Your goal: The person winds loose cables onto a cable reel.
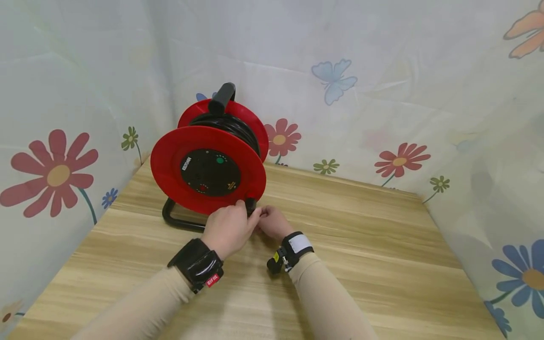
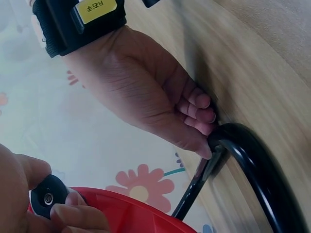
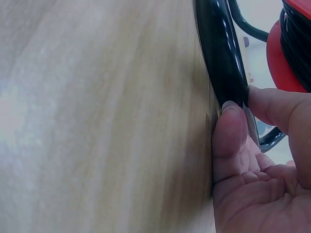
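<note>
A red cable reel (image 1: 167, 163) with black cable (image 1: 231, 124) wound on it stands on a black tubular stand (image 1: 182, 223). My left hand (image 1: 228, 229) is at the lower right of the reel's front disc, its fingers round the small black winding knob (image 2: 50, 196). Just to the right, my right hand (image 1: 275, 223) pinches the bent corner of the stand's tube (image 3: 223, 58) between thumb and fingers, low by the tabletop. The right wrist view shows the thumb on one side of the tube and a fingertip on the other.
The reel has a black carrying handle (image 1: 222, 99) on top and a black centre panel (image 1: 210, 172). Under it is a wood-grain table (image 1: 361, 245). Behind and at both sides hangs a pale sheet (image 1: 263, 52) printed with flowers and butterflies.
</note>
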The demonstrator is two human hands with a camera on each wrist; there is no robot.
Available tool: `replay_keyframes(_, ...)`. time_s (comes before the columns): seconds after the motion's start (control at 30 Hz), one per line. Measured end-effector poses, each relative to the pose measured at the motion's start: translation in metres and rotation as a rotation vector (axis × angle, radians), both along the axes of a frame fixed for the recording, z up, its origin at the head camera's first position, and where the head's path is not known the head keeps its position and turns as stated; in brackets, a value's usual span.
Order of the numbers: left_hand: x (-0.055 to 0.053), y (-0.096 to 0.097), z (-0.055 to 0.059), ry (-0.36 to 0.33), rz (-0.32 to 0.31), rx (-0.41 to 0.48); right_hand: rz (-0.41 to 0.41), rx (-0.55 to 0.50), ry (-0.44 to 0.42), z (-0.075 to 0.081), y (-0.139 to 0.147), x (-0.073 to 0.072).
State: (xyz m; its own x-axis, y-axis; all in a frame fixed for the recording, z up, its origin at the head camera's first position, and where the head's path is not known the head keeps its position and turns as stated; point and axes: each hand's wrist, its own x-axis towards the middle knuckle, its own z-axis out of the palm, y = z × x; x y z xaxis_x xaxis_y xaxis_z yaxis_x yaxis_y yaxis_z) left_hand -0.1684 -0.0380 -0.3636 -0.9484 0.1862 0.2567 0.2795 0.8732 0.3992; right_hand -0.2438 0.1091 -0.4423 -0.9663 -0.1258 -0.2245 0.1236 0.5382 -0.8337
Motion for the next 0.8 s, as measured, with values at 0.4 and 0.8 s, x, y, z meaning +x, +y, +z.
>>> replay_keyframes(0.4,0.001,-0.009,-0.014,-0.063,0.030,-0.009,0.048,0.003,-0.010,0.004,0.003,0.002)
replay_keyframes(0.8,-0.001,-0.031,-0.039,-0.048,0.045,-0.023,0.013,-0.015,-0.058,0.004,0.001,0.002)
